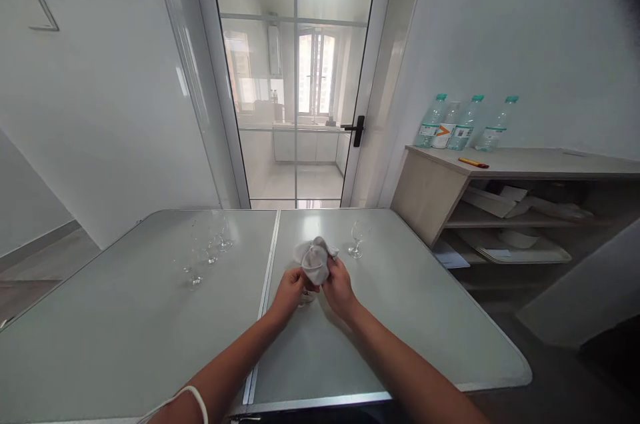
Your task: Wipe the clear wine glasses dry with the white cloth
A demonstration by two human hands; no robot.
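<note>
My left hand (pixel 289 292) is closed around what looks like the stem of a stemmed glass (pixel 306 299); its clear foot shows just below my fingers, over the table. A crumpled light grey cloth (pixel 316 261) covers the upper part of that glass and hides its bowl. From the other side, my right hand (pixel 340 287) is closed on the cloth, with the fingers partly hidden behind it. Beyond and to the right of my right hand, another stemmed glass (pixel 356 249) stands upright on the table.
Several clear stemmed glasses (pixel 211 254) stand on the left half of the pale table (pixel 125 337). A metal-edged seam (pixel 270 264) divides the tabletop. At right, a wooden shelf unit (pixel 430 191) carries plastic bottles (pixel 463 127) and an orange pen-like object (pixel 473 163). A glass door (pixel 295 77) stands behind.
</note>
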